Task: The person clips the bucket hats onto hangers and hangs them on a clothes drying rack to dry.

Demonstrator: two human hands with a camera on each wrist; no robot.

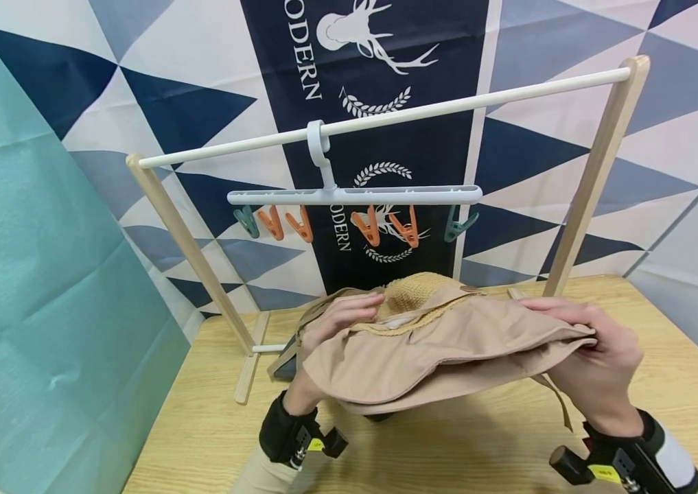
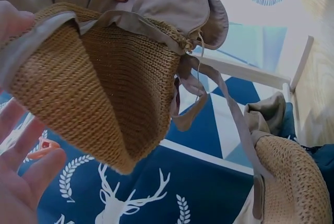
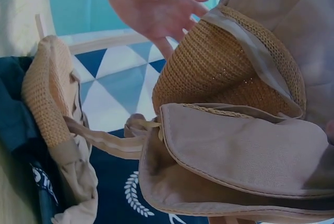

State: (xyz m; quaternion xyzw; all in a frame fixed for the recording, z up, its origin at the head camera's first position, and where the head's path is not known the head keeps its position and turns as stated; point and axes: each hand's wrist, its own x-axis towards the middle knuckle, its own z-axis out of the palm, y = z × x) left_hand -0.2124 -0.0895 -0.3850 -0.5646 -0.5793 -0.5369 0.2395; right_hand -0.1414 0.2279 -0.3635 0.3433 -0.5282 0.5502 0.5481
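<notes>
A beige sun hat (image 1: 447,350) with a wide cloth brim and a woven straw crown (image 2: 68,93) is held up over the table, its crown facing away. My right hand (image 1: 602,357) grips the brim at the right side, fingers curled over its edge. On the other side my left hand (image 1: 336,322) is at the hat, its fingers fairly straight. In the right wrist view that left hand (image 3: 156,4) shows spread fingers beside the crown. A cloth strap (image 2: 224,98) hangs from the hat.
A second straw-and-cloth hat (image 3: 47,93) lies on the wooden table (image 1: 200,412) with dark blue cloth (image 3: 15,109). Behind stands a rack with a white rail (image 1: 416,116). On it hangs a pale blue hanger (image 1: 355,196) with several orange and green clips (image 1: 367,226).
</notes>
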